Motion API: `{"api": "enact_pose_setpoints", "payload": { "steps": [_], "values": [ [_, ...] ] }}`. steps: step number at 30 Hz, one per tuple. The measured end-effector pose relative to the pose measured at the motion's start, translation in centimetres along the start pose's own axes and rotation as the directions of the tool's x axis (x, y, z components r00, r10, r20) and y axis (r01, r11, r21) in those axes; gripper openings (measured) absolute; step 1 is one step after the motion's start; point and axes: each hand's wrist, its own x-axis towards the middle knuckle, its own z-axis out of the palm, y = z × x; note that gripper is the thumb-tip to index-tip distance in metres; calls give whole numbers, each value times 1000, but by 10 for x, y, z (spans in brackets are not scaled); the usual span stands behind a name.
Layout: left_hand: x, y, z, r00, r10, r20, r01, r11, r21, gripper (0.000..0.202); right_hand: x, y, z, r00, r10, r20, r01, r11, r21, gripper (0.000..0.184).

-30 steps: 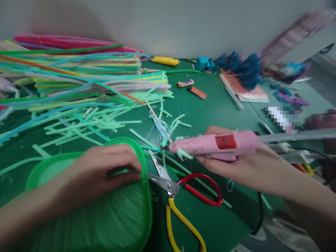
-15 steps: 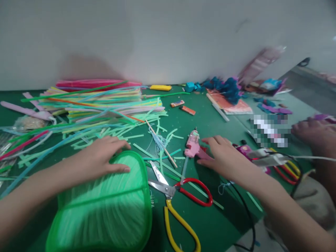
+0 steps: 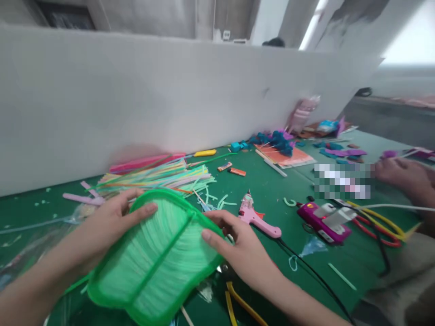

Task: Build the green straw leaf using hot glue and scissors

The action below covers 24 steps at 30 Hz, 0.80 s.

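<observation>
A green leaf-shaped piece [image 3: 156,258] made of fine green strands in a green rim is lifted off the green table [image 3: 272,185]. My left hand [image 3: 112,222] grips its upper left edge, thumb on top. My right hand [image 3: 234,246] grips its right edge, thumb pressed on the strands. A pink glue gun [image 3: 253,215] lies on the table just beyond my right hand, its black cord [image 3: 306,267] trailing toward me.
A heap of coloured straws [image 3: 159,176] lies at the back by the white partition [image 3: 136,99]. Two lighters [image 3: 231,169], a purple glue gun [image 3: 322,219], yellow scissor handles [image 3: 238,308] and blue craft pieces [image 3: 275,140] lie about. Another person's hand [image 3: 404,174] works at the right.
My right hand put the pink glue gun down on the table and moved to the green piece. Both hands lifted the piece. The view tilted up.
</observation>
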Motion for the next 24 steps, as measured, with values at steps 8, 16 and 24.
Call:
{"api": "enact_pose_setpoints", "payload": {
  "steps": [8, 16, 24],
  "values": [
    [-41, 21, -19, 921, 336, -196, -243, 890, 385, 44, 9, -67, -15, 947, -277, 161, 299, 944, -139, 20],
    [-39, 67, -20, 950, 309, -43, -282, 910, 304, 25, 16, -87, -5, 885, -425, 188, 451, 884, -126, 18],
    [-40, 66, -24, 960, 279, -19, -260, 913, 315, 20, 15, -91, 3, 913, -373, 166, 393, 913, -107, 10]
  ]
}}
